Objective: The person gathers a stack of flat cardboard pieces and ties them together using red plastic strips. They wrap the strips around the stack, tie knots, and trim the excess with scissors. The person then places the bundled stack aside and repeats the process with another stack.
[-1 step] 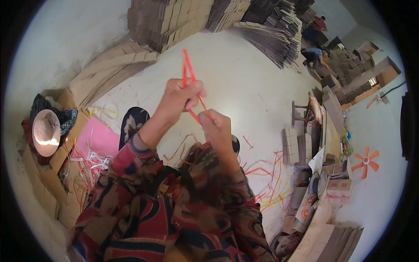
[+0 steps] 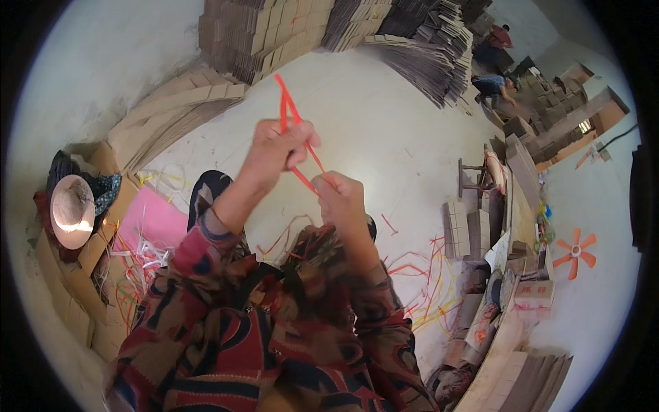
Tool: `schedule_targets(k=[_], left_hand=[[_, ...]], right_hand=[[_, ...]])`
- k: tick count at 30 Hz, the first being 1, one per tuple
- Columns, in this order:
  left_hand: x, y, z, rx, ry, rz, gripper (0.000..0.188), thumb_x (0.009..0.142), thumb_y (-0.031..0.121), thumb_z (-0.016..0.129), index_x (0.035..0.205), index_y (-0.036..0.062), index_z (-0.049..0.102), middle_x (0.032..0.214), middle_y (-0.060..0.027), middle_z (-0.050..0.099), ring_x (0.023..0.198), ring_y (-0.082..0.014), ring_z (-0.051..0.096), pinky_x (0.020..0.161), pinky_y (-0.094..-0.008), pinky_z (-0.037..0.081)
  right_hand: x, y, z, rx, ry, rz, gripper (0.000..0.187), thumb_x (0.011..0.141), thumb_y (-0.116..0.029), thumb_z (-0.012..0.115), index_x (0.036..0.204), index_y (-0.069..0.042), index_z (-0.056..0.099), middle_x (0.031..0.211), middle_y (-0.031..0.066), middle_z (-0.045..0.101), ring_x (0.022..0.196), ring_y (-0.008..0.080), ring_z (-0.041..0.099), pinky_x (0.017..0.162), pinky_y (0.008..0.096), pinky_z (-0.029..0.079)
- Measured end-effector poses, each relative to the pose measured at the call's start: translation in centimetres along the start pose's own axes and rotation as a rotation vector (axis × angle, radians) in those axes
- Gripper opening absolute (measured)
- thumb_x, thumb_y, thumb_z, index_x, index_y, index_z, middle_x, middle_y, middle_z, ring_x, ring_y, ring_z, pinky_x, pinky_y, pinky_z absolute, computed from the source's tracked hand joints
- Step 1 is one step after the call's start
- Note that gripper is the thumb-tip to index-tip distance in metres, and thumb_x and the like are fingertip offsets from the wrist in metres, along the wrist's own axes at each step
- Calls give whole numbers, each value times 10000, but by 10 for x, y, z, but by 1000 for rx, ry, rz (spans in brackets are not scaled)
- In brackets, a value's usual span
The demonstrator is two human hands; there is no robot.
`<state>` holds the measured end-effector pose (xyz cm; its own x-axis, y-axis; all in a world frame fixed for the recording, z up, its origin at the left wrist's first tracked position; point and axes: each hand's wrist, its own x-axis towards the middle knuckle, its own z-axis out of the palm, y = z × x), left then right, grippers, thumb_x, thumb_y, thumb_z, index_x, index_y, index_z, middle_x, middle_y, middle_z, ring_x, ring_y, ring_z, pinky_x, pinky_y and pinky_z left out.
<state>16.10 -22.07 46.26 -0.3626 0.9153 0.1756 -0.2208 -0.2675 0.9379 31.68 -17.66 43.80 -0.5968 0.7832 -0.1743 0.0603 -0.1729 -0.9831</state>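
In front of my body I grip a red plastic strap (image 2: 295, 110) between both hands. Its folded end sticks up above my left hand (image 2: 280, 150), which is closed around it. Lower and to the right, my right hand (image 2: 338, 198) pinches the strap's lower part, its fingers curled. Two strands run between the hands and cross the short gap. Inside the grips the strap is hidden.
Red and yellow strap pieces (image 2: 429, 288) litter the floor at right. Left lie a pink sheet (image 2: 145, 220) and a hat (image 2: 72, 211). Cardboard stacks (image 2: 261, 34) line the back wall. A person (image 2: 491, 84) bends at far right. An orange fan (image 2: 575, 254) is at right.
The strap's folded tip has shifted slightly to the left, and my left hand has edged left with it. Both hands keep their hold on the strap.
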Motion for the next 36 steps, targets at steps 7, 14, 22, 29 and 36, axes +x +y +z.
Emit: schedule_targets(k=[7, 14, 22, 29, 36], left_hand=[[59, 67, -71, -81, 328, 294, 279, 918, 259, 497, 775, 31, 571, 473, 77, 312, 405, -37, 252, 387, -220, 179], [124, 87, -200, -192, 496, 235, 257, 918, 254, 506, 835, 22, 579, 498, 78, 326, 408, -43, 244, 389, -223, 172], [150, 41, -278, -178, 656, 129, 261, 921, 256, 505, 856, 19, 592, 499, 69, 349, 392, -54, 239, 373, -218, 181], [161, -31, -288, 113, 523, -134, 263, 909, 305, 522, 917, 52, 596, 513, 62, 387, 377, -39, 276, 339, -206, 191], [181, -179, -319, 154, 541, -433, 312, 927, 320, 483, 1000, 38, 596, 539, 55, 422, 362, -25, 268, 322, -194, 190]], right_hand=[[45, -4, -120, -431, 183, -315, 174, 777, -52, 491, 752, -50, 662, 528, -54, 465, 404, 27, 364, 355, 207, 257], [68, -41, -219, -490, 213, -188, 152, 820, -116, 580, 704, -32, 631, 512, -59, 435, 413, 20, 323, 370, 205, 233], [74, -3, -310, -786, 335, -147, 213, 838, -187, 615, 689, -35, 628, 463, -42, 408, 341, 34, 318, 311, 227, 192], [100, 65, -330, -624, 468, 208, 280, 842, -242, 613, 653, -36, 609, 425, -25, 389, 310, 61, 320, 282, 238, 215], [147, 207, -348, -633, 480, 471, 379, 843, -317, 572, 635, -1, 590, 407, 9, 372, 284, 113, 322, 263, 283, 240]])
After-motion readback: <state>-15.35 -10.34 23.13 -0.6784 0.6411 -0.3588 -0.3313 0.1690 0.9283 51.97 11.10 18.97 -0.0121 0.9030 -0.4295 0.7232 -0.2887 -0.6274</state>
